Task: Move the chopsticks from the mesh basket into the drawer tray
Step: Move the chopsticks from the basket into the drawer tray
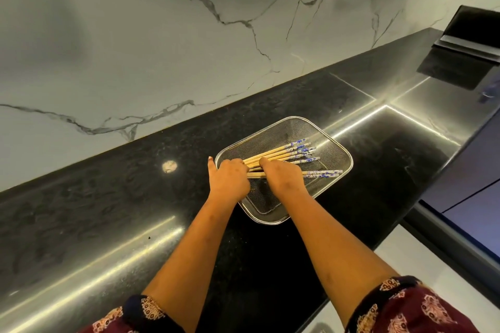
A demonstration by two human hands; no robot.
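A rectangular metal mesh basket (335, 151) sits on the black counter. Several wooden chopsticks (286, 153) with blue-and-white patterned ends lie in it, fanned toward the right. My left hand (230, 180) rests at the basket's left rim, fingers curled around the plain ends of the chopsticks. My right hand (284, 177) lies over the middle of the bundle, fingers closed down on it. The gripped parts of the sticks are hidden under both hands. No drawer tray is in view.
The black granite counter (121, 211) runs diagonally, backed by a white marble wall (162, 48). A black folded stand (470, 38) sits at the far right end. Dark blue cabinet fronts (465, 186) lie below the counter's right edge.
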